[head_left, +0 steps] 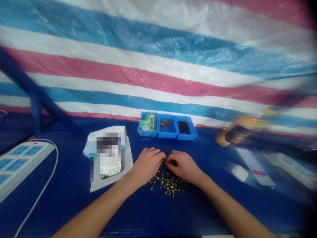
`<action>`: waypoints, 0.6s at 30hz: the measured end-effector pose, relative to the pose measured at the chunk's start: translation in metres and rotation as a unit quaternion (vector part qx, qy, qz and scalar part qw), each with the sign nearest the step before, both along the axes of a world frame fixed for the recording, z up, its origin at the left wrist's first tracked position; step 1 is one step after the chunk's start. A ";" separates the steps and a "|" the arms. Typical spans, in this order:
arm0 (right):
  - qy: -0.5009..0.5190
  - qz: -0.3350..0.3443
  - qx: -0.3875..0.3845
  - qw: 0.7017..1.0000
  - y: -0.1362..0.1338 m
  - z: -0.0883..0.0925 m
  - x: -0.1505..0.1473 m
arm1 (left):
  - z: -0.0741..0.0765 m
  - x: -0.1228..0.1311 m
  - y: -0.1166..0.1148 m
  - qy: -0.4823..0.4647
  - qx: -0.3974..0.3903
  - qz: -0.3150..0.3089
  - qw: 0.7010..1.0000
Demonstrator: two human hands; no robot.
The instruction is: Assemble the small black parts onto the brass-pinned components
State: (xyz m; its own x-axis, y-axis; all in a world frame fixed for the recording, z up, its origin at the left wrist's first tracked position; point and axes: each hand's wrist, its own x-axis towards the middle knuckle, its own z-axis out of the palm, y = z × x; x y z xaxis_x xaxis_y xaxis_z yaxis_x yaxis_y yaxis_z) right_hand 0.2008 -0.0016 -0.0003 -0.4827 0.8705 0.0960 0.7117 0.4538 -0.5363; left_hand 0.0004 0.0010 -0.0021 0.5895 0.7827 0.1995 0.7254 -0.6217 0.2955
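Left hand (148, 165): hovering just behind the heap of screws, palm turned down, fingers curling together toward the right hand.

Right hand (182, 167): hovering beside the left hand, palm turned down, fingers also curling together.

Fingertips (163, 156): meeting or nearly meeting between both hands, with any pinched piece hidden, so clamped or empty remaining impossible to tell.

Brass-coloured screws (167, 183): lying in a loose heap on the blue tabletop (74, 211), directly below and in front of both hands.

Blue parts bins (167, 134): standing in a row of three beyond the hands, edge to edge.

Bin contents: green packets (148, 121) filling the left bin, small metal screws (165, 123) sitting in the middle bin, small black parts (184, 127) lying in the right bin.

White packet (109, 155): lying left of the left hand, partly blurred out, on a white sheet.

Power strip (22, 165): sitting at the far left, its white cable (54, 168) curving toward the near edge.

Amber bottle (240, 130): lying blurred at the far right, beyond a white computer mouse (239, 173).

Striped tarpaulin (158, 59): hanging behind the table in blue, white and pink bands.
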 end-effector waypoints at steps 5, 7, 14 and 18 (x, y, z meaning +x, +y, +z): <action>0.033 0.002 0.006 0.999 0.001 0.004 0.003 | 0.002 -0.001 0.000 -0.010 -0.001 0.009 1.000; 0.059 -0.003 0.004 0.998 0.001 0.005 0.004 | 0.002 -0.002 0.000 -0.017 0.000 0.011 1.000; 0.227 -0.013 -0.068 0.971 0.001 0.006 0.004 | 0.005 -0.002 0.001 -0.102 0.015 -0.006 0.995; 0.335 -0.030 -0.159 0.928 0.003 0.005 0.005 | 0.010 -0.002 0.000 -0.120 0.024 -0.019 0.992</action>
State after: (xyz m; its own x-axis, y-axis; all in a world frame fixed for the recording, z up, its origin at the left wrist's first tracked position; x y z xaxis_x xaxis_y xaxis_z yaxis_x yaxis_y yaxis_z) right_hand 0.2058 0.0013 0.0051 -0.3568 0.9298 0.0903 0.1881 0.1662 -0.9680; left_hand -0.0011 0.0009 0.0075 0.5500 0.7466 0.3742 0.6133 -0.6652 0.4259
